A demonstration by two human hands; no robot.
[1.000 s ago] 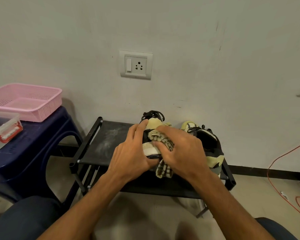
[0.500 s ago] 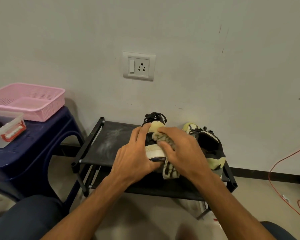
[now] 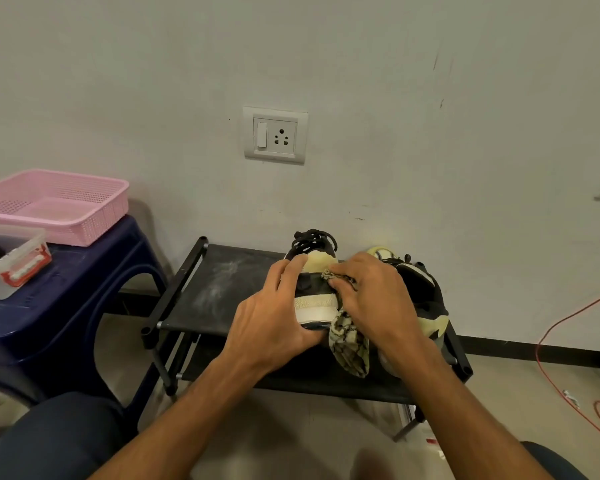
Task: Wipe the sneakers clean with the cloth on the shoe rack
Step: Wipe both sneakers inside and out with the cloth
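- Left hand (image 3: 274, 317) fingers curled round the sneaker (image 3: 316, 296) at its heel, above the shoe rack (image 3: 201, 292) front right.
- Right hand (image 3: 378, 299) fingers bunched on the cloth (image 3: 349, 337), pressing it to the heel.
- Sneaker's long axis: heel near, toe toward the rack's back.
- Second sneaker (image 3: 426, 299) at the rack's right end, same heading.

No text is legible (not even labels).

second sneaker (image 3: 429, 301) — half behind right hand (image 3: 374, 299) | clear box (image 3: 11, 268) — cut off left
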